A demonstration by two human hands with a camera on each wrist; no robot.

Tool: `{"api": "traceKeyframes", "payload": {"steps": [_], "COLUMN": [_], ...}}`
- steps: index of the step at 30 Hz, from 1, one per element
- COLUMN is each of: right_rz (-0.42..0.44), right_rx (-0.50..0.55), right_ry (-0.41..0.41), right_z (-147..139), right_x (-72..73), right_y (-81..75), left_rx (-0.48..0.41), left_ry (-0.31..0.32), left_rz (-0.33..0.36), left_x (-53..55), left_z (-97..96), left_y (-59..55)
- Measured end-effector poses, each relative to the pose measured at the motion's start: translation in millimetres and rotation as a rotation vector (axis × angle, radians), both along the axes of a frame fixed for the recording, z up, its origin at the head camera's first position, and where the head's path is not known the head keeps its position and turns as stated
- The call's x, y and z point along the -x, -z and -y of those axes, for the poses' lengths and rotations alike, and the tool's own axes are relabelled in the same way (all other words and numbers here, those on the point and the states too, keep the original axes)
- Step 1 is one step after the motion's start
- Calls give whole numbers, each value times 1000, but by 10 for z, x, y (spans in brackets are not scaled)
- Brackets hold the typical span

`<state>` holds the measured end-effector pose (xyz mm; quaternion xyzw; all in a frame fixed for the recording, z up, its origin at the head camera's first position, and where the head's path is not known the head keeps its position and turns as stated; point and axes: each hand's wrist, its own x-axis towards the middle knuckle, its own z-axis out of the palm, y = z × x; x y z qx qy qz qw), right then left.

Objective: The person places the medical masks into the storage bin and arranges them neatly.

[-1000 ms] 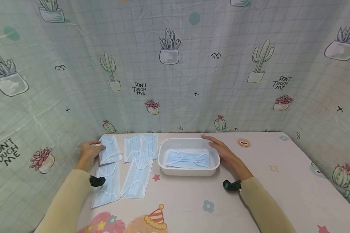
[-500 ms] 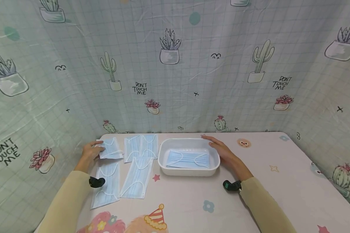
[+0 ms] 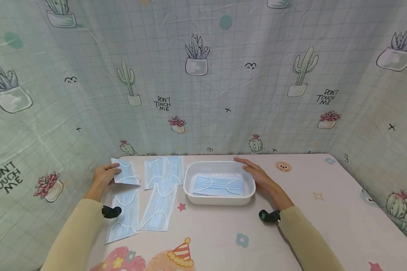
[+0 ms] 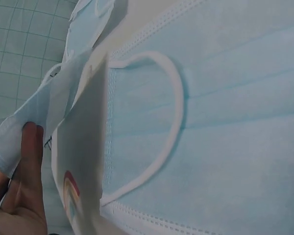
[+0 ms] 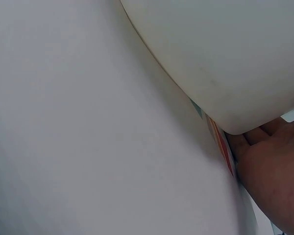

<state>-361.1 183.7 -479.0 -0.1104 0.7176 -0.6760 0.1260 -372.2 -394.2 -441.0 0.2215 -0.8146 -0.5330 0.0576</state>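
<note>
My left hand [image 3: 105, 176] pinches the left edge of a light blue face mask [image 3: 127, 174] at the table's far left corner. In the left wrist view, fingers and thumb meet on that mask [image 4: 44, 105], which slants up over the table. Just below it lies another face mask [image 3: 124, 214], its ear loop large in the left wrist view. My right hand [image 3: 259, 177] rests with extended fingers along the right rear side of a white plastic tub [image 3: 220, 200]. The right wrist view has those fingers partly hidden behind the tub's wall [image 5: 225, 58]. One mask [image 3: 218, 185] lies crosswise in the tub.
Left of the tub, two face masks lie side by side at the back, one [image 3: 153, 173] beside the other [image 3: 173, 169]. A slanted mask [image 3: 159, 207] lies in front of them. A patterned curtain [image 3: 203, 113] rises behind the table [image 3: 278, 241].
The mask in my left hand has come up at its near end and shifted slightly left. My right hand and the tub have kept their places.
</note>
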Motion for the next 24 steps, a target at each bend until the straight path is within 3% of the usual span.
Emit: {"api": "traceKeyframes", "payload": {"steps": [10, 24], "right_rz": [12, 6], "right_rx": [-10, 4], "right_ry": [8, -5], "right_z": [8, -6], "right_x": [3, 3], "right_y": [0, 15], "left_rx": [-40, -52], "left_ry": [-5, 32], "left_rz": [-42, -81], "left_x": [15, -61], "left_z": [-12, -306], "left_y": [-95, -298]}}
